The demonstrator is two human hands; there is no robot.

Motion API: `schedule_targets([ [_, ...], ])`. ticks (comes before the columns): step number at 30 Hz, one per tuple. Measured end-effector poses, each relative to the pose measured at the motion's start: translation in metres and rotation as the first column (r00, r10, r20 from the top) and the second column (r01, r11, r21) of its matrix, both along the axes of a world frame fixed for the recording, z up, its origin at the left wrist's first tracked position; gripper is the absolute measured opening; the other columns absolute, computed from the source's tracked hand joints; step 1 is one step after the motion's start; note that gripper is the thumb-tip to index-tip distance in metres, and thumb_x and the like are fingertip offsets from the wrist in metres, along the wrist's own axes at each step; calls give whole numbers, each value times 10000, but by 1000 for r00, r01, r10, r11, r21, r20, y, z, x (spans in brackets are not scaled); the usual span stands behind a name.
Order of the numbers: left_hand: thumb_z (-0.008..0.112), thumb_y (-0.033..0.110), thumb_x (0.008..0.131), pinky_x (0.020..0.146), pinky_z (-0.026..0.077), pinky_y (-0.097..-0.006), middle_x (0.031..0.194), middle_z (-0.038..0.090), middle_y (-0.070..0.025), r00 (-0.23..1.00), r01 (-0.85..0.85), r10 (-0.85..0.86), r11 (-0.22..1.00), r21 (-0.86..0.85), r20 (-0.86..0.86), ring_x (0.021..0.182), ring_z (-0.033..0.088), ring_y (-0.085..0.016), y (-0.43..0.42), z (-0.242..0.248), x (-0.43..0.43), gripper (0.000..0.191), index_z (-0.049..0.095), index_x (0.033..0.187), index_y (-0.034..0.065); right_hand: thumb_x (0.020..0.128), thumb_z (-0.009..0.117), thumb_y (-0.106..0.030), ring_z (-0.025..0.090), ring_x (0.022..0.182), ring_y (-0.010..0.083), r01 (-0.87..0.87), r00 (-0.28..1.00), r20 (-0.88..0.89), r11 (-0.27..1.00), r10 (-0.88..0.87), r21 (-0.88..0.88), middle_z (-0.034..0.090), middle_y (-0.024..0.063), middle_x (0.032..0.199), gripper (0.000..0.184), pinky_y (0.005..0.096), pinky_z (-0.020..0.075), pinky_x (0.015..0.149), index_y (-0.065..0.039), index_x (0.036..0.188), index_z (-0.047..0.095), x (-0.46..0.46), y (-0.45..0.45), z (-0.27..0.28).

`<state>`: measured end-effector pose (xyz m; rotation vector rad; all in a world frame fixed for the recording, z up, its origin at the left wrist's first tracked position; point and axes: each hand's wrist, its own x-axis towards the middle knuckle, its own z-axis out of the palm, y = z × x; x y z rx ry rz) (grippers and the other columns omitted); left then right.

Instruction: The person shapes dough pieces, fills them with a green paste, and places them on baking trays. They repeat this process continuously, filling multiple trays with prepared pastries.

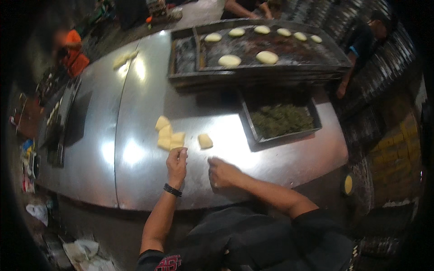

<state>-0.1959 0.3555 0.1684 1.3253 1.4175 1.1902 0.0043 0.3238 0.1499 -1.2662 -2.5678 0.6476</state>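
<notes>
In front of me, a small cluster of pale yellow dough pieces (pixel 165 136) lies on the steel table (pixel 145 183). My left hand (pixel 177 166), with a dark bracelet at its wrist, is at the near edge of this cluster, fingers bent and thumb alongside. Whether it grips any dough is unclear. A single dough piece (pixel 205 141) sits apart, to the right of the cluster. Just below that piece is my right hand (pixel 223 173), its fingers curled and slightly blurred. Its palm side is hidden, so anything inside cannot be made out.
A metal pan (pixel 251 139) of greenish filling stands to the right. Behind it, a large tray (pixel 237 71) carries several flattened dough rounds (pixel 267 57). More dough (pixel 124 59) lies far left. People stand behind the tray and at both sides.
</notes>
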Motion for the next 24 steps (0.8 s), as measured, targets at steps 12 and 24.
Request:
schedule_targets([
  [12, 668, 201, 809, 831, 427, -449, 946, 599, -163, 753, 10, 181, 958, 287, -632, 944, 536, -358, 37, -38, 89, 228, 594, 913, 12, 754, 767, -308, 683, 842, 231, 134, 885, -458, 988, -84, 77, 685, 138, 961, 426, 346, 553, 737, -30, 1060, 662, 231, 119, 236],
  [24, 592, 222, 943, 668, 480, -248, 873, 596, -31, 888, -221, 278, 957, -191, 366, 813, 559, -111, -11, 19, 97, 207, 612, 952, 16, 980, 454, -204, 595, 768, 150, 900, 207, -964, 418, -164, 122, 657, 74, 885, 274, 321, 480, 715, -28, 902, 649, 308, 215, 216],
])
